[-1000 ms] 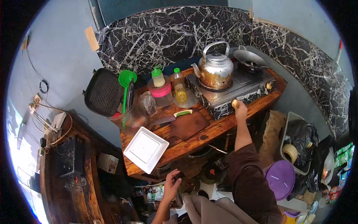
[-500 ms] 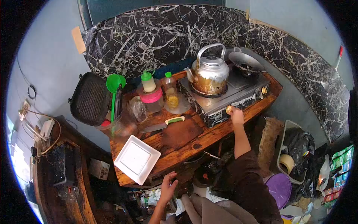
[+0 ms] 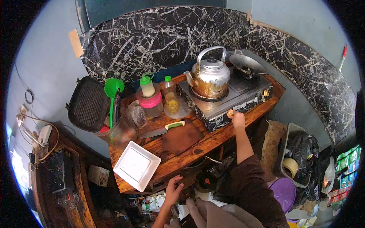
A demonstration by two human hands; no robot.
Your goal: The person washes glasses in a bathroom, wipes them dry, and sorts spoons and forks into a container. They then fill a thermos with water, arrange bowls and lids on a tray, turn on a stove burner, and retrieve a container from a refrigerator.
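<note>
My right hand (image 3: 238, 119) grips the left stove knob (image 3: 230, 113) on the front of the gas stove (image 3: 216, 109). Above it, a metal kettle (image 3: 211, 78) with a stained brown base sits on the left burner. A wok (image 3: 248, 64) rests on the right burner, and a second knob (image 3: 266, 93) shows at the stove's right front. My left hand (image 3: 173, 189) hangs in front of the wooden counter, fingers apart and slightly bent, holding nothing. Nearest to it is a white square dish (image 3: 137, 166) at the counter's front left corner.
A knife (image 3: 163, 129) with a green and white handle lies on the counter (image 3: 197, 151). Behind it stand a squeeze bottle (image 3: 147, 86), an oil bottle (image 3: 171, 97) and a black grill pan (image 3: 88, 104). A bin (image 3: 286, 152) with black bags is at lower right.
The whole view has shifted slightly, with the counter items appearing a little further left. My right hand stays on the knob, and my left hand remains low before the counter.
</note>
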